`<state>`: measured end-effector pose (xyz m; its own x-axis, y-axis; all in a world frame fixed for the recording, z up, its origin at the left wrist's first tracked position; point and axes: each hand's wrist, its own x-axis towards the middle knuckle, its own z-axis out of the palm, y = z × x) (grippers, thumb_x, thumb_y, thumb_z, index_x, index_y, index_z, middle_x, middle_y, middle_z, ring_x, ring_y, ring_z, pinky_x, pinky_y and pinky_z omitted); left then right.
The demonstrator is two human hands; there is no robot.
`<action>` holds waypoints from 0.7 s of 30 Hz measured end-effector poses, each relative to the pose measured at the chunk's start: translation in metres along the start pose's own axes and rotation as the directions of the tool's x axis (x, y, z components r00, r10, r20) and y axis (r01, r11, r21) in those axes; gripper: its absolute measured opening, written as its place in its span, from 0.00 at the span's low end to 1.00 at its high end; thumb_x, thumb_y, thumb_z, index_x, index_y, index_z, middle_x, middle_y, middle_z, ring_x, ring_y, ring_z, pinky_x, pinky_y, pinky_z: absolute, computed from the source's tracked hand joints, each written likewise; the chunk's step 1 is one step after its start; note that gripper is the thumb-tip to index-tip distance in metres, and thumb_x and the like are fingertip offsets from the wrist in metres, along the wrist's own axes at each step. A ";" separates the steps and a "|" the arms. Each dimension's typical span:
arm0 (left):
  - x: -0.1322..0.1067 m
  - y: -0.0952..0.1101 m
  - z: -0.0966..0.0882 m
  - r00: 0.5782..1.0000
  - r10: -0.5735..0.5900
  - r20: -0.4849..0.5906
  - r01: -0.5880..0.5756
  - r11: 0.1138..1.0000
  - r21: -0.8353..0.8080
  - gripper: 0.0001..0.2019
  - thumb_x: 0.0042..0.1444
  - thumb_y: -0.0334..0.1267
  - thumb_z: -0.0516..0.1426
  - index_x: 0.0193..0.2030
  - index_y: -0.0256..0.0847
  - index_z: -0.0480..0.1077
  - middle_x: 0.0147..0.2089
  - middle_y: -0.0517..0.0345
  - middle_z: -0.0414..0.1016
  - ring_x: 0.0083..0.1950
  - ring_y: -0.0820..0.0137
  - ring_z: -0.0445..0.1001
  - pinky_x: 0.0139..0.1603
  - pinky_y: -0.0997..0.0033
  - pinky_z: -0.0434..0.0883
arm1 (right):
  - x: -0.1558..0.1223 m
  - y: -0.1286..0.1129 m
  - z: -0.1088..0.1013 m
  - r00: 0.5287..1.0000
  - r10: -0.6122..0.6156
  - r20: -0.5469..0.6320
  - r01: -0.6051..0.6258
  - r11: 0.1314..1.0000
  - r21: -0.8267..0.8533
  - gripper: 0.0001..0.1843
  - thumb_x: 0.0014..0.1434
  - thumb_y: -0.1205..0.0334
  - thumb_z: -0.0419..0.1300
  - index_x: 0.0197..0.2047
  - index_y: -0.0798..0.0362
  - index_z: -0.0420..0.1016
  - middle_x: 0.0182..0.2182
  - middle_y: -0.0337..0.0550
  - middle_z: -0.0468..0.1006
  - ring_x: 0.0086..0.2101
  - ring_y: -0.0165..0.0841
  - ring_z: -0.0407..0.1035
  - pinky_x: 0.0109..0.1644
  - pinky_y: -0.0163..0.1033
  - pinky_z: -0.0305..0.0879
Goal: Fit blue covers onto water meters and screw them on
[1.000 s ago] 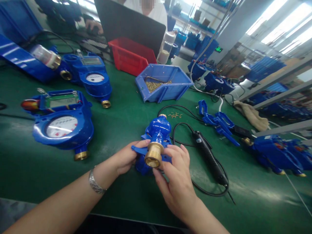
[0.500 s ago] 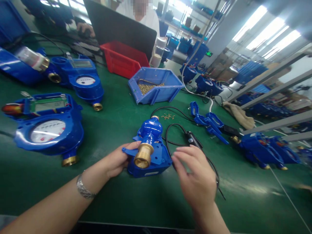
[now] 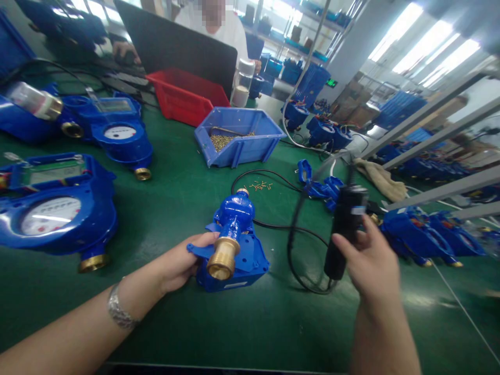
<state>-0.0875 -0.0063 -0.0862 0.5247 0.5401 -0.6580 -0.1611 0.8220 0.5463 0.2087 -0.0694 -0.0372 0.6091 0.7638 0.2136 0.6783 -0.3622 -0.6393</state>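
Observation:
A blue water meter body (image 3: 233,245) with a brass threaded end lies upside down on the green table (image 3: 187,203) in front of me. My left hand (image 3: 177,263) grips its left side, thumb on the blue flange. My right hand (image 3: 369,260) is closed round a black electric screwdriver (image 3: 344,229), lifted off the table to the right of the meter, its black cable (image 3: 297,245) looping down to the mat. The screwdriver is blurred by motion.
A blue bin (image 3: 238,136) of small brass screws and a red bin (image 3: 183,96) stand behind. Loose screws (image 3: 258,185) lie near the cable. Finished blue meters (image 3: 54,208) sit at left, more blue parts (image 3: 422,237) at right. A person sits behind a dark laptop (image 3: 175,49).
My right hand left the meter, reached right, took hold of the black screwdriver and lifted it off the table. My left hand kept hold of the meter.

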 end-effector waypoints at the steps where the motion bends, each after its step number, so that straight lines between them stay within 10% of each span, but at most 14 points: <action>1: 0.001 -0.001 0.002 1.000 -0.006 0.009 0.006 1.000 0.016 0.12 0.53 0.44 0.59 0.38 0.36 0.74 0.34 0.53 0.80 0.36 0.66 0.77 0.40 0.70 0.71 | 0.003 -0.010 -0.012 0.998 -0.015 -0.062 0.028 0.974 0.226 0.33 0.45 0.56 0.63 0.56 0.50 0.64 0.38 0.50 0.75 0.37 0.45 0.72 0.43 0.55 0.68; 4: 0.004 -0.003 0.007 0.996 -0.034 0.082 0.030 0.998 0.046 0.15 0.52 0.44 0.60 0.43 0.36 0.73 0.41 0.50 0.79 0.43 0.63 0.77 0.47 0.66 0.70 | 0.005 -0.049 -0.036 0.983 -0.092 -0.157 0.175 0.707 0.685 0.18 0.43 0.63 0.62 0.41 0.42 0.73 0.33 0.41 0.72 0.35 0.39 0.71 0.42 0.50 0.70; 9: 0.008 -0.004 0.011 0.979 -0.029 0.200 0.013 0.997 0.081 0.22 0.50 0.47 0.61 0.48 0.35 0.71 0.47 0.45 0.78 0.46 0.59 0.76 0.49 0.64 0.69 | -0.005 -0.099 -0.020 0.972 -0.062 -0.225 0.227 0.472 0.852 0.12 0.46 0.71 0.55 0.32 0.45 0.75 0.22 0.36 0.62 0.25 0.31 0.63 0.32 0.40 0.67; 21: 0.010 -0.004 0.013 0.995 -0.008 0.104 0.003 0.999 0.042 0.18 0.45 0.46 0.64 0.40 0.39 0.73 0.30 0.58 0.77 0.33 0.67 0.74 0.41 0.69 0.68 | 0.000 -0.119 0.022 0.971 -0.241 -0.007 0.154 0.598 0.786 0.18 0.44 0.69 0.56 0.42 0.48 0.66 0.22 0.34 0.67 0.23 0.32 0.65 0.29 0.41 0.66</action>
<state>-0.0709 -0.0062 -0.0882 0.6096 0.5123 -0.6049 -0.1245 0.8155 0.5652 0.1190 -0.0145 0.0226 0.4310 0.8246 0.3665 0.1767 0.3211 -0.9304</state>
